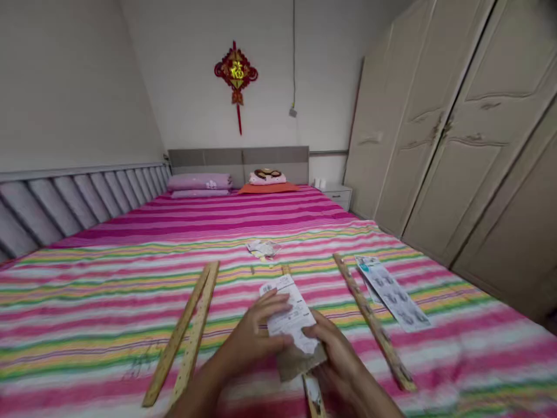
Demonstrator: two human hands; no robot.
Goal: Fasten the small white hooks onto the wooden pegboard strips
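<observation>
Above the bed [108,316], paper [293,326] is gripped by the right hand [337,351], the left hand [256,329] spread over it; a strip [312,392] beneath is partly hidden. Slats [178,335] are laid left, a sheet [394,295] right, scraps [263,249] far.

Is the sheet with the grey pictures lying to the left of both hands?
No, the picture sheet lies to the right of both the left hand and the right hand, beyond a wooden strip.

The left hand [256,332] extends its fingers [272,306] while the right hand [334,347] curls, forearms [201,380] converging.
</observation>
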